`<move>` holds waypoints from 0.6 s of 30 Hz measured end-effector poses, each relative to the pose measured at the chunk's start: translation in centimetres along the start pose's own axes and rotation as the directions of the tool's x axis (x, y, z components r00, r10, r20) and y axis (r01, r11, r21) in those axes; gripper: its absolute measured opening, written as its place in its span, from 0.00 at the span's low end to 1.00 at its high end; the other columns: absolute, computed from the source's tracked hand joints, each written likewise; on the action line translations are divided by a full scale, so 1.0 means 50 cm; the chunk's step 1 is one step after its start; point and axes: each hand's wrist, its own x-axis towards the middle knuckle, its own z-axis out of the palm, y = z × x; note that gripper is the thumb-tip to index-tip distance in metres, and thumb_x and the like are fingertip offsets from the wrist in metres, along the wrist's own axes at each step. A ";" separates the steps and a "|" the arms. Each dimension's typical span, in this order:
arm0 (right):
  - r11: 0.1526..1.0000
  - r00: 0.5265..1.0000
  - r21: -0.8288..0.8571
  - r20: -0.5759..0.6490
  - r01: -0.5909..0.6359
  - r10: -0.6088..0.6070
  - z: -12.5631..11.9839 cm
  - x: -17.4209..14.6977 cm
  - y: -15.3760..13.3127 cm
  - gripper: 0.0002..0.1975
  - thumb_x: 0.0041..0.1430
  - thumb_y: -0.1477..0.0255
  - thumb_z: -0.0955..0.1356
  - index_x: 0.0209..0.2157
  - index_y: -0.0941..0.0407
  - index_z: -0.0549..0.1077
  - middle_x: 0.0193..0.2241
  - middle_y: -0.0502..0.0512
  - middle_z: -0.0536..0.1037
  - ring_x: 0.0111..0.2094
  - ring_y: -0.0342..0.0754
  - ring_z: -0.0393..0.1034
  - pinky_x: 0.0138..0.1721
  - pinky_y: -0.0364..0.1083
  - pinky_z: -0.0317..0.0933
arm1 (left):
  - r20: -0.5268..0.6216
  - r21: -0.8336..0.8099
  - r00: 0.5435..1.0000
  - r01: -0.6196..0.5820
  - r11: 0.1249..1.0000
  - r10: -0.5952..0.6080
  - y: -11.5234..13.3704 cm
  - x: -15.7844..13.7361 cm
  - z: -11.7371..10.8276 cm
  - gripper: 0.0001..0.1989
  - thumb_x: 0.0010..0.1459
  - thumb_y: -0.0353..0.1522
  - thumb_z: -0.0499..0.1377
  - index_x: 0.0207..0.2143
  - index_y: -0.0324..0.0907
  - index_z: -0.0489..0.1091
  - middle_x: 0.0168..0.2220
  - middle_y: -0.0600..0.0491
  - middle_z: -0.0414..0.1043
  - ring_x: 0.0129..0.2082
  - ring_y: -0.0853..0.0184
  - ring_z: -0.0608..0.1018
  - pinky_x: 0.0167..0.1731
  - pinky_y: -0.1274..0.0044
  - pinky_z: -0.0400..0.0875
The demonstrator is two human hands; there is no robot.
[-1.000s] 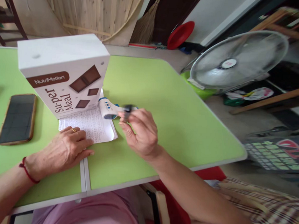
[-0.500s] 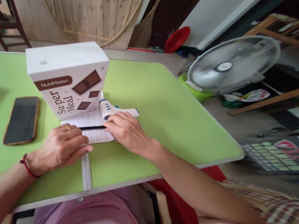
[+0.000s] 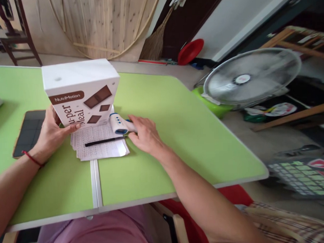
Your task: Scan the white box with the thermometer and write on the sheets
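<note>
- Head view, room: a broom (image 3: 157,37) is leaning in the background near a red basin (image 3: 190,52), and a wire-caged fan (image 3: 253,78) is standing beyond the right end of the table.
- Surface: the smooth green table (image 3: 192,134) is showing a pale edging and a metal seam.
- Left hand (image 3: 52,130): it is gripping the lower left edge of the white box (image 3: 84,99), thumb pressing the printed front, fingers wrapping the side.
- Right hand (image 3: 145,133): its fingers are closing round the handle of the white-and-blue thermometer gun (image 3: 118,124), just right of the box; the full grip is hiding from me.
- Step in hand, by my judgement: both hands are steadying or placing these two things; neither is appearing raised.
- Next move, by my judgement: any shift would be calling for care, the box standing partly over the loose papers (image 3: 112,150).
- Materials: the box is looking like crisp, matt card; the thermometer is showing rounded plastic; the papers are lying thin and uneven, covered in handwriting.
- Nearby: a slim black pen (image 3: 105,141) is lying across the papers; a flat, dark-screened phone (image 3: 29,132) is lying partly behind the left hand.
</note>
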 end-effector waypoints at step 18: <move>0.156 0.947 0.935 0.320 -0.319 0.017 -0.086 -0.065 -0.143 0.09 0.46 0.70 0.71 0.32 0.55 0.71 0.24 0.49 0.72 0.24 0.44 0.67 0.26 0.48 0.66 | -0.026 -0.187 0.998 0.044 0.981 -0.050 0.043 -0.028 0.029 0.21 0.55 0.46 0.63 0.46 0.42 0.71 0.45 0.48 0.77 0.42 0.57 0.80 0.38 0.70 0.79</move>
